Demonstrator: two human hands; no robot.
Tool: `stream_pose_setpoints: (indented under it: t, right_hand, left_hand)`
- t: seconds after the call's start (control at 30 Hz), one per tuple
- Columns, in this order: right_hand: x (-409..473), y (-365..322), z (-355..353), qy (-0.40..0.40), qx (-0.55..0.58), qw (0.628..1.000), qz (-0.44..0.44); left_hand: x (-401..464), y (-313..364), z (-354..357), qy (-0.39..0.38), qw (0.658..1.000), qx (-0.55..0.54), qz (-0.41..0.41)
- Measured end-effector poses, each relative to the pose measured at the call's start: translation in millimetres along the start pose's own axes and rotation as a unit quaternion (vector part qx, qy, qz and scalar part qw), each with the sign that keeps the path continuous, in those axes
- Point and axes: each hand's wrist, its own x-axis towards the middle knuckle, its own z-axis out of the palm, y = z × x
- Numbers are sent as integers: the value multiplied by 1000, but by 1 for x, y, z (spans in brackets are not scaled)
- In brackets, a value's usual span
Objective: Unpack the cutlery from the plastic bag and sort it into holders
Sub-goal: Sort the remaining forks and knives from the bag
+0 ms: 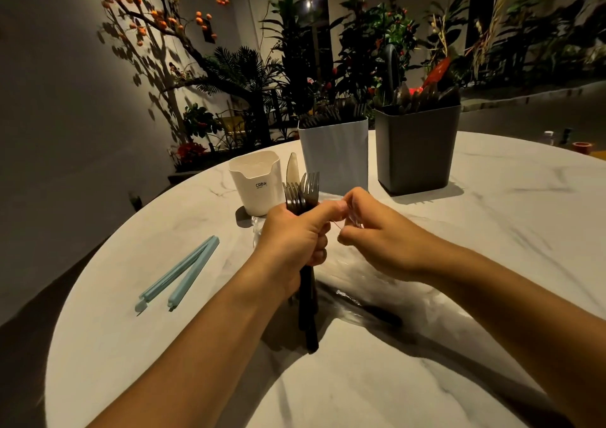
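While the left hand (pixel 292 234) clamps a bundle of dark cutlery (pixel 300 195), forks and one pale knife standing tines-up with the handles hanging below the fist, the right hand (pixel 370 231) just beside it at three o'clock pinches something thin and clear, seemingly a band or a strip of wrapping; I cannot tell which. To do this step well, I would judge that the left fist should hold firm and upright so nothing slides out, and the right should draw the binding off toward the tines, not sideways.

At nine o'clock from the hands a light blue bag clip (pixel 178 273) lies open on the marble table (pixel 492 296). At twelve o'clock stands a small white holder (pixel 254 181), with no cutlery showing above its rim. Next along, a pale blue holder (pixel 334 155) carries dark forks, and at about one o'clock a grey holder (pixel 416 149) is packed with what look like dark spoons. The plastic bag (pixel 377 293) lies crumpled under the right forearm, a dark piece apparently left inside.
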Motion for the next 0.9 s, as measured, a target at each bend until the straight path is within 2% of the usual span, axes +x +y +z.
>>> stream_pose_setpoints:
  t: [0.17,0.3,0.47,0.57,0.7,0.9]
  right_hand:
    - [-5,2,9,75,-220,969,-80]
    - [-4,4,11,89,-268,955,-88]
    - [-4,3,3,128,-180,972,-83]
    - [0,3,-1,138,-130,980,-65]
    - [9,3,-8,151,16,988,-19]
    - [9,2,-8,109,38,993,4]
  left_hand:
    - [4,-2,5,58,998,18,-34]
    - [1,-3,4,3,997,-42,-59]
    - [7,-7,0,-38,983,-154,-92]
    - [9,-9,-2,-44,980,-166,-97]
    - [4,-5,0,-57,978,-162,-119]
    - [-1,-3,4,-75,974,-175,-120]
